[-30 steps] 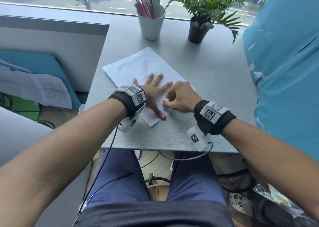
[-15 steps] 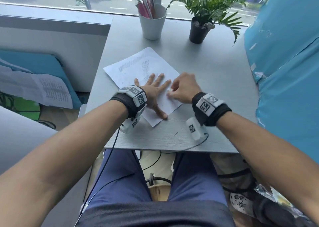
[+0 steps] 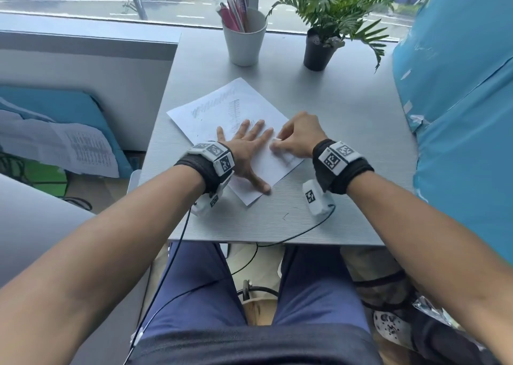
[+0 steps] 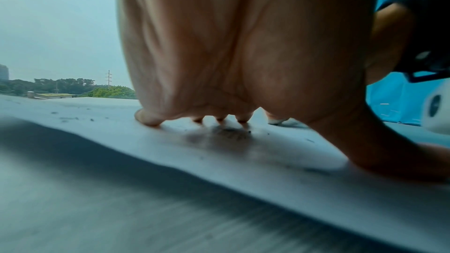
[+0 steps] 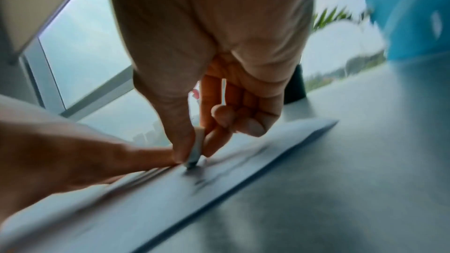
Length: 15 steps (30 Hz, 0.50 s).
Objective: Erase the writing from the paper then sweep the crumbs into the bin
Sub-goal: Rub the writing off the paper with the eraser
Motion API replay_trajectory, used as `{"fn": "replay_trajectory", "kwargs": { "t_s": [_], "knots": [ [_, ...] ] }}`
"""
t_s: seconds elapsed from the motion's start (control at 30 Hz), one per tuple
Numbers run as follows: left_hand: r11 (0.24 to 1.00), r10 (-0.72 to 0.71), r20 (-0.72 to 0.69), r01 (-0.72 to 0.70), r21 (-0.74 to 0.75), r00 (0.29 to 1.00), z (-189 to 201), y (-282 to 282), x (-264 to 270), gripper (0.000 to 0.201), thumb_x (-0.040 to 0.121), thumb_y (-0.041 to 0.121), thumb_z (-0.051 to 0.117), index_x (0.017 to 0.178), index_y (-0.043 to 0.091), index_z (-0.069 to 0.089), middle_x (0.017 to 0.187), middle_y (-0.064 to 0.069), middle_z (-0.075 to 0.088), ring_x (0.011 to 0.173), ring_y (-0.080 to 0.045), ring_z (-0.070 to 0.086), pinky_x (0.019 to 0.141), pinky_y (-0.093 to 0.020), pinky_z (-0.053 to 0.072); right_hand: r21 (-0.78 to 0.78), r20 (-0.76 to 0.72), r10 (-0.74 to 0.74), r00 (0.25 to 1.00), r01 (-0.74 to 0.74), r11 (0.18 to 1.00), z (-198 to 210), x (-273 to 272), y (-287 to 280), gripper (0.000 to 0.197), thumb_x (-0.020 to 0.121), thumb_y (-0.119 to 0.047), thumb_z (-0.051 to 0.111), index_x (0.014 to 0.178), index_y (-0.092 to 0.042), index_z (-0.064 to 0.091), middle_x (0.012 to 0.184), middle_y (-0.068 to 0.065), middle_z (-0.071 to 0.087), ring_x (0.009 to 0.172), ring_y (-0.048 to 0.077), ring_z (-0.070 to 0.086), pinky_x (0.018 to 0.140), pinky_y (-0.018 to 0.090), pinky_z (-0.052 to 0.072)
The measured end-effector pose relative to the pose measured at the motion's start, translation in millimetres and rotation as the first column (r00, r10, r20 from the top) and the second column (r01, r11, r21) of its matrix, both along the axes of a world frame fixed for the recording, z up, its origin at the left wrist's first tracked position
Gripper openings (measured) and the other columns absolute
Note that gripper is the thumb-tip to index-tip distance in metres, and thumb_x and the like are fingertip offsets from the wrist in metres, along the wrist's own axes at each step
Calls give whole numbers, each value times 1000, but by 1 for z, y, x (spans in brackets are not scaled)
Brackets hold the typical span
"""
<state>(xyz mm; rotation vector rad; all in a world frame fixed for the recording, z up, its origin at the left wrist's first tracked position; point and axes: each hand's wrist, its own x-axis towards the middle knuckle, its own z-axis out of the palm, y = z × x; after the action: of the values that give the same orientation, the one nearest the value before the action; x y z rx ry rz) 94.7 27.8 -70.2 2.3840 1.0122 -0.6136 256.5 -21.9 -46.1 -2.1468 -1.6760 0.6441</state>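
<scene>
Right hand (image 3: 298, 137) pinches a small white eraser (image 5: 196, 153) between thumb and curled fingers (image 5: 216, 138), its tip pressed on the paper (image 3: 222, 114) directly under them. Pencil marks lie under and just beyond the tip, running along the sheet's near right edge.

Left hand (image 3: 247, 148) lies flat, fingers spread and straight, pinning the sheet just left of the eraser; its index fingertip nearly touches it. Right hand is thus the nearer to the marks.

More scribbled writing (image 3: 216, 105) sits beyond both hands, toward the sheet's far corner. Dark crumbs (image 4: 228, 132) dot the paper around the left fingertips.

On the worktop (image 3: 347, 120), a pen cup (image 3: 244, 42) and potted plant (image 3: 319, 48) stand well beyond, out of the way. No bin is seen.
</scene>
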Motion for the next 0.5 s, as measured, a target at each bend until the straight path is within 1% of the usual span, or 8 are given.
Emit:
{"fn": "replay_trajectory", "kwargs": {
  "t_s": [0.03,0.13,0.17,0.23,0.3,0.4,0.43,0.5],
  "knots": [
    [1000,-1,-3,1,1,1000,0,0,-1,155,45,83,76,151,35,-26,155,13,-38,143,-21,-36,105,-78,-11,-3,9,15,1000,-15,1000,0,-5,-3,14,70,-30,81,68,-17,75,64,-5,66,63,9,60,63,19,43],
    [1000,-12,-34,12,9,999,1,-1,3,157,39,85,71,151,34,-27,155,10,-39,143,-23,-36,104,-79,-11,-55,15,254,967,-252,966,-6,-41,-22,12,75,-21,75,66,-13,73,64,-1,67,62,12,58,60,22,43],
    [1000,-15,-34,15,15,999,2,-1,3,157,40,85,71,152,34,-26,155,10,-39,143,-23,-35,105,-78,-11,-56,10,244,970,-243,968,-7,-36,-21,12,76,-22,75,70,-11,75,68,-1,70,63,11,60,59,19,44],
    [1000,-9,-4,9,20,1000,0,-1,2,155,45,82,76,152,35,-25,156,12,-37,144,-22,-35,106,-77,-11,-28,-20,68,997,-69,997,-5,-14,-10,16,74,-28,79,77,-13,78,73,-2,72,64,8,62,59,13,43],
    [1000,6,12,-6,18,1000,-1,-1,-1,153,46,82,76,152,37,-24,156,13,-37,144,-21,-35,106,-77,-12,15,-4,-45,999,45,999,-5,-6,-3,18,70,-30,80,78,-13,78,77,0,74,68,10,64,65,18,46],
    [1000,-12,-21,12,9,1000,-1,-2,3,151,46,83,76,150,42,-25,154,11,-41,142,-23,-38,104,-79,-11,-33,47,146,988,-145,989,-12,-35,-14,15,73,-27,77,74,-12,76,83,4,72,75,16,66,68,24,52],
    [1000,-22,-29,23,15,999,-1,-2,3,150,46,83,76,149,43,-25,154,10,-41,142,-23,-38,103,-79,-11,-47,34,175,984,-173,984,-13,-34,-17,15,74,-28,78,75,-13,77,83,4,72,76,16,66,68,23,52],
    [999,-17,-21,17,30,1000,-1,-1,3,148,47,81,77,150,44,-22,156,10,-38,143,-23,-36,104,-79,-11,-59,-17,48,999,-49,997,-9,-10,-8,18,72,-31,80,78,-14,79,79,2,74,73,10,65,63,15,45]
  ]
}}
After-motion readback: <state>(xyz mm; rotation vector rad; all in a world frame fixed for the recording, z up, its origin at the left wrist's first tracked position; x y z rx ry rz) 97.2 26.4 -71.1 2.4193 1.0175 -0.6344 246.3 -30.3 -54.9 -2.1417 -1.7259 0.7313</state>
